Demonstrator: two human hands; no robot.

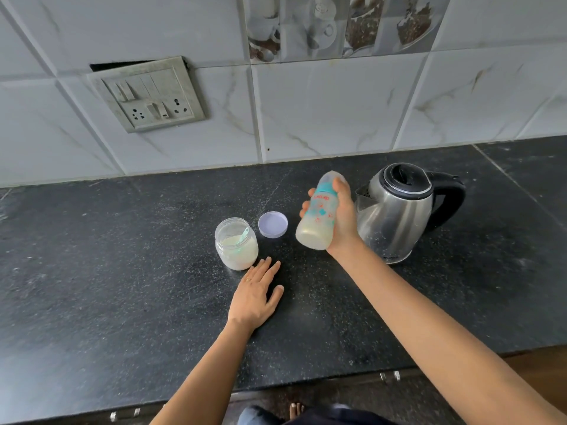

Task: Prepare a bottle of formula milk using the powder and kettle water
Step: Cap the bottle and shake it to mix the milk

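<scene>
My right hand [343,214] grips a baby bottle [317,214] with a teal ring and clear cap, lifted above the black counter and tilted. Milky liquid fills its lower part. Just right of it stands a steel kettle [395,216] with a black lid and handle, spout toward the bottle. An open clear jar of white powder [236,243] with a teal scoop inside stands to the left. Its lilac lid [273,224] lies upturned between jar and bottle. My left hand [256,294] rests flat on the counter, fingers spread, just in front of the jar.
The black stone counter [122,271] runs wide to the left and right. Behind it is a tiled wall with a switch and socket plate [147,93]. The counter's front edge runs below my forearms, with drawer handles [389,376] under it.
</scene>
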